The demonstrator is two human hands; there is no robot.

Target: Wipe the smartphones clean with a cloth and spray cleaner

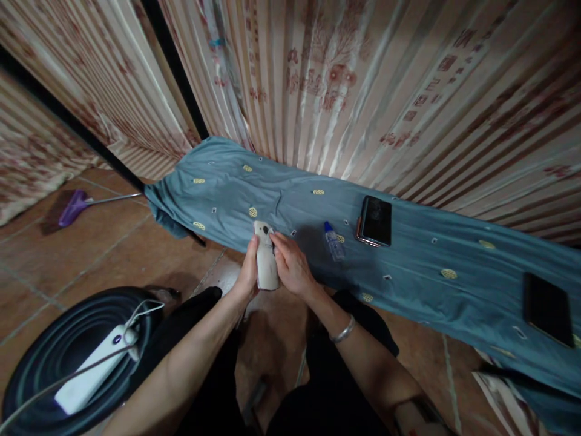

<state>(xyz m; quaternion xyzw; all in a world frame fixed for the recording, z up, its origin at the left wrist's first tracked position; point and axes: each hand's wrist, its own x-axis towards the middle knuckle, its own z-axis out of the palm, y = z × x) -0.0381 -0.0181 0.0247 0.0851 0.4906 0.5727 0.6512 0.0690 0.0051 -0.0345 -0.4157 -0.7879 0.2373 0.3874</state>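
White phone (265,264): gripping at both long edges, left hand (247,277) and right hand (292,265) closed around it; seeming light, rigid, slippery, breakable.

Both hands, left hand (247,275) and right hand (290,263), grip a white phone (265,263) over the blue-clothed table (454,297).

I see blue cloth (281,200) | dark phone (376,220) | small bottle (334,241) | purple broom (77,204) | white power strip (93,369) | striped curtain (385,79)

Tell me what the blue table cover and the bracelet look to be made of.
The blue cover looks like soft woven cloth: matte, creased, hanging in folds, with small yellow stitched-looking motifs. The bracelet on the right wrist looks like polished metal, silvery with bright glints, though plated plastic can't be excluded.
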